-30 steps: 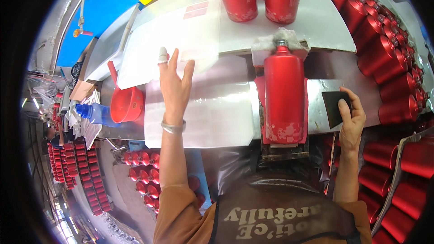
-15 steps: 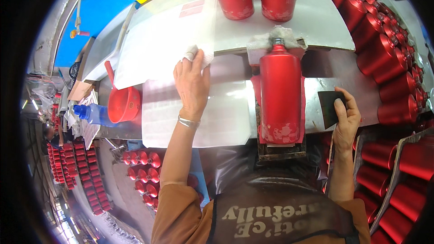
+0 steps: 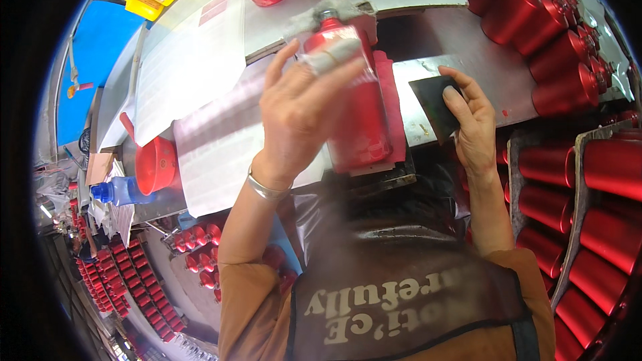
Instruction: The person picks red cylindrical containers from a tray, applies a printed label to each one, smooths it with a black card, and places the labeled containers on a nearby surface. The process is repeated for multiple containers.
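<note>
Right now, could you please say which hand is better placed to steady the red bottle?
Probably the left hand: it is over the red bottle, while the right hand is off to the side, holding a black sheet.

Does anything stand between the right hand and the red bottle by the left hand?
Only the black flat piece the right hand holds, on the side toward the red bottle, and the edge of a red pad beside it; no other obstacle shows.
</note>
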{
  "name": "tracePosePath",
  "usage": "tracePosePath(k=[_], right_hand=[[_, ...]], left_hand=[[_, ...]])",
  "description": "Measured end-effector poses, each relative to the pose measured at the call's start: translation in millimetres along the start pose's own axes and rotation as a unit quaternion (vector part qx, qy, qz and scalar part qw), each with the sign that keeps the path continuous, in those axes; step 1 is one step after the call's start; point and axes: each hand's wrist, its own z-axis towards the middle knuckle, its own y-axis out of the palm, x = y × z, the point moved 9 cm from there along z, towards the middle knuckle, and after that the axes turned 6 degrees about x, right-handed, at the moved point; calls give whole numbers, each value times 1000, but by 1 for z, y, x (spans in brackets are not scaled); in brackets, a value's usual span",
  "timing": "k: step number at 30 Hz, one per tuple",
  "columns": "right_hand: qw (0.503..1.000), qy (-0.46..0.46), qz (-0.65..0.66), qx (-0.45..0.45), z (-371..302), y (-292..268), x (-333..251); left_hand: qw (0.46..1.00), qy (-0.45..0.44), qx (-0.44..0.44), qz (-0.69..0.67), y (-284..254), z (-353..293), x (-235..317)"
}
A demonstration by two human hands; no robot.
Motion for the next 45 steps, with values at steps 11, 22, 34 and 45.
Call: tracePosePath(k=[11, 22, 34, 45], right_hand=[[976, 62, -115, -174, 37, 68, 25], [940, -20, -295, -170, 56, 97, 5], [920, -26, -350, -176, 66, 108, 1], [919, -8, -357, -167, 64, 106, 8]], left_hand=[[894, -337, 7, -295, 18, -52, -30], [725, -475, 35, -498, 61, -75, -37], [724, -483, 51, -491, 65, -77, -45], [733, -471, 50, -489, 62, -77, -46]])
